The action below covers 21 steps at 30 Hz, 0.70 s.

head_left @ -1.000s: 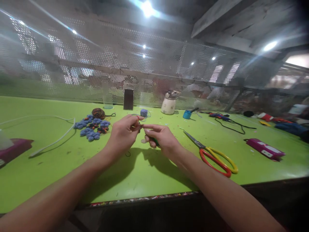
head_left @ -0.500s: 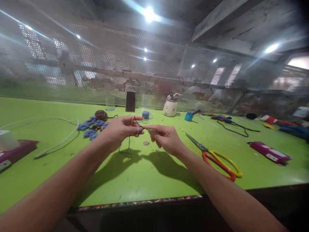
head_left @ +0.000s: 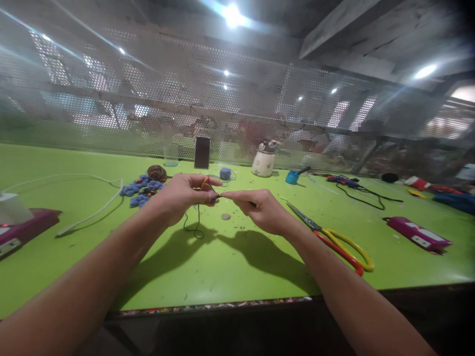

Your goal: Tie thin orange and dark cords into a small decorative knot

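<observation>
Yarn piece (head_left: pixel 213 200), long axis indiscernible, sat pinched at three o'clock in our left hand (head_left: pixel 181 194), the nearer, and at nine o'clock from our part-curled right hand (head_left: pixel 263 211), whose grip we could not determine.

The yarn (head_left: pixel 213 200) looks matt, the tabletop (head_left: pixel 237 284) smooth, glossy.

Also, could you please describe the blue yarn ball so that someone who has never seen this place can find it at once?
On the green table, past the left hand, a dark-screened phone and a white bottle stand along the far side. The blue yarn ball sits between them, slightly nearer than the phone. It is plain blue, unlike the dark, multicoloured yarn ball farther left.
</observation>
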Tool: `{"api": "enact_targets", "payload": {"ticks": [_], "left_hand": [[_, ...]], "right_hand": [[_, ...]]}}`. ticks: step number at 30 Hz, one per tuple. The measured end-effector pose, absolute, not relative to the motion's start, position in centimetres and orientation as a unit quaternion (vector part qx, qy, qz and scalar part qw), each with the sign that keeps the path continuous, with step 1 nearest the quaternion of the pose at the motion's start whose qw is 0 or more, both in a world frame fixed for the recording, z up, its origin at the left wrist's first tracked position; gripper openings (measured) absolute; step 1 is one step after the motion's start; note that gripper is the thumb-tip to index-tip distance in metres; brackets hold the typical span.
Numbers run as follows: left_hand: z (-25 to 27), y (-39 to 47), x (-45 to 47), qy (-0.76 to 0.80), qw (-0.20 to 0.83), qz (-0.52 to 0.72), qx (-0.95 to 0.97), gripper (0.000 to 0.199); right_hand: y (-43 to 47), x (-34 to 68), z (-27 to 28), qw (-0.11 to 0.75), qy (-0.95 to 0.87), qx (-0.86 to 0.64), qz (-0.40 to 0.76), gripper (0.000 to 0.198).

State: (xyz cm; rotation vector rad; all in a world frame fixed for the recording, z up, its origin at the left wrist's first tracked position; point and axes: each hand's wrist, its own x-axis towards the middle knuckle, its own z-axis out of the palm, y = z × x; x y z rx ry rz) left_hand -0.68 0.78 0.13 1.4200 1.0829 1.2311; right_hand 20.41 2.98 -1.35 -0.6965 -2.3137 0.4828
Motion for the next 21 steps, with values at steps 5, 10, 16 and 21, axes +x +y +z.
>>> {"api": "enact_targets", "payload": {"ticks": [5, 10, 16, 21], "left_hand": [[0.25, 0.73, -0.81, 0.412, 0.533, 0.485, 0.558, 0.024], [-0.08, 0.86, -0.84, 0.4, 0.522, 0.48, 0.581, 0.025], [-0.21, 1.07, -0.76, 0.391, 0.542, 0.482, 0.567, 0.024], [-0.05, 0.93, -0.65, 0.39, 0.551, 0.483, 0.558, 0.024]], "right_hand": [[3.05, 20.39, -1.46, 0.366, -0.841, -0.24, 0.319, 0.037], [3.37, 20.03, -1.96, 0.388, -0.779, -0.213, 0.443, 0.035], [3.04, 19.7, -1.89, 0.394, -0.734, -0.237, 0.5, 0.033], [2.87, 19.6, -1.79, 0.389, -0.708, -0.259, 0.53, 0.036]]}}
